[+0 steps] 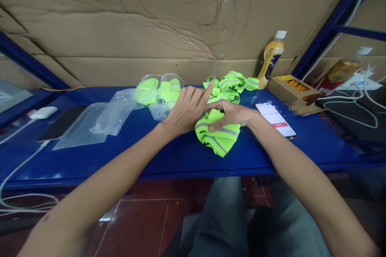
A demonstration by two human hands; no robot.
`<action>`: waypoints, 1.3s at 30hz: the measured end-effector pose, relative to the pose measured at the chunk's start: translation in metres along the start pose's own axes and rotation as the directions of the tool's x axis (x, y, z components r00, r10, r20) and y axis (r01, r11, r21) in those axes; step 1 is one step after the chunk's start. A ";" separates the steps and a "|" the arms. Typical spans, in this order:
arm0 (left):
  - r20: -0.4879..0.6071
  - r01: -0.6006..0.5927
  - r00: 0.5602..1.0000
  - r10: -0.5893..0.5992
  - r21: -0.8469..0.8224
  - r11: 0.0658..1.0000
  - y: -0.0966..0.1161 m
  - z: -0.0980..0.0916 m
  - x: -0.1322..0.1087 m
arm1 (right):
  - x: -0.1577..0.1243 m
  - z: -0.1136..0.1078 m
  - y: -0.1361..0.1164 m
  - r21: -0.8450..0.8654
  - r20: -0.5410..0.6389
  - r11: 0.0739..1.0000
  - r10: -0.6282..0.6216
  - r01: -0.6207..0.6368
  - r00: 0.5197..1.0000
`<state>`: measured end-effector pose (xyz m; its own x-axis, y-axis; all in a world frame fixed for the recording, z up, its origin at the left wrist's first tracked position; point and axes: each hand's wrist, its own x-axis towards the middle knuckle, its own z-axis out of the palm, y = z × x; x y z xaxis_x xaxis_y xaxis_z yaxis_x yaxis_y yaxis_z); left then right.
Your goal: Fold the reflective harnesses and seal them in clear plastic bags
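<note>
A neon-green garment with grey reflective strips (219,136) lies bunched on the blue shelf (169,156). My right hand (232,113) is closed on its top, thumb under the fold. My left hand (187,108) rests beside it with fingers stretched, the index finger pointing toward a second green reflective piece (233,82) further back. Two more green pieces sit packed in clear bags (159,90) to the left.
Empty clear plastic bags (93,124) lie at left, next to a dark tablet (57,128) and white charger cables (18,168). A phone (276,119), an open cardboard box (291,90) and a drink bottle (271,58) stand at right. Cardboard backs the shelf.
</note>
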<state>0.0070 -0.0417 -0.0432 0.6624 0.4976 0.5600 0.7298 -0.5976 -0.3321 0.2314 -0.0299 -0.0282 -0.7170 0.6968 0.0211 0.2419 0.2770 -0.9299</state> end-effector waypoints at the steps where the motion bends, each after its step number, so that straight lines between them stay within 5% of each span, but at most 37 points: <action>1: -0.034 0.018 0.999 -0.018 -0.004 1.000 0.000 0.001 0.000 | 0.000 0.001 0.000 0.051 -0.028 0.999 -0.009 0.011 1.000; 6: -0.229 0.214 0.946 -0.231 -0.100 0.972 0.000 0.003 -0.002 | -0.002 0.007 -0.004 0.377 -0.075 0.925 -0.006 0.034 0.997; 15: -0.127 0.327 0.934 -0.335 -0.080 0.942 0.000 -0.001 -0.001 | -0.004 0.009 -0.013 0.365 -0.196 0.930 0.033 0.041 0.980; 17: -0.060 0.271 0.960 -0.274 -0.052 0.961 -0.002 -0.003 0.000 | -0.006 0.002 -0.012 0.298 -0.079 0.954 -0.003 0.026 0.997; 21: 0.024 -0.027 0.999 0.028 -0.050 0.998 -0.010 -0.003 -0.001 | -0.011 -0.009 -0.006 0.209 0.165 0.978 -0.025 -0.010 0.986; 26: -0.001 -0.111 0.994 0.112 -0.071 0.991 -0.012 -0.001 -0.002 | -0.012 -0.007 -0.002 0.254 0.136 0.961 0.076 -0.109 0.988; 33: -0.087 0.115 0.990 -0.112 0.030 0.993 0.000 -0.003 -0.001 | -0.007 0.003 -0.005 0.305 0.114 0.952 0.001 -0.036 0.993; 36: -0.066 0.198 0.978 -0.198 -0.003 0.980 -0.002 -0.006 -0.001 | -0.013 -0.011 -0.007 0.283 0.105 0.959 -0.047 0.016 0.993; 39: -0.058 0.207 0.976 -0.210 -0.061 0.977 -0.010 -0.014 -0.001 | -0.023 -0.031 -0.009 0.331 -0.051 0.932 -0.136 0.146 0.989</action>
<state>-0.0035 -0.0447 -0.0298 0.4833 0.5744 0.6607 0.8392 -0.5190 -0.1627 0.2664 -0.0279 -0.0091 -0.7092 0.6851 0.1663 -0.0950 0.1409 -0.9855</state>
